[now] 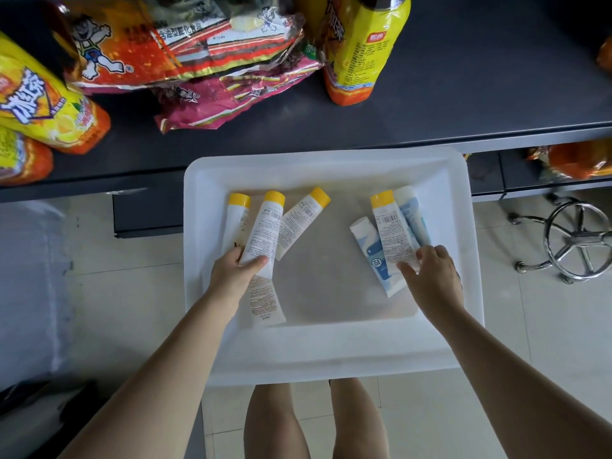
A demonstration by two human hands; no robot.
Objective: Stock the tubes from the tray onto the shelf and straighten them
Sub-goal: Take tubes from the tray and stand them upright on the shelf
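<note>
A white tray (331,352) holds several tubes. On its left lie white tubes with yellow caps; my left hand (233,276) grips one of them (263,233) near its lower end, with another yellow-capped tube (299,223) leaning beside it and one (266,303) lying under my wrist. On the right, my right hand (433,279) pinches the lower end of a yellow-capped tube (392,233), which lies over two blue-and-white tubes (374,253).
The dark shelf (463,94) runs above the tray, with bare surface at its right. Yellow-orange bottles (361,48) and snack bags (198,51) crowd its left and middle. A chrome stool base (576,240) stands at right on the tiled floor.
</note>
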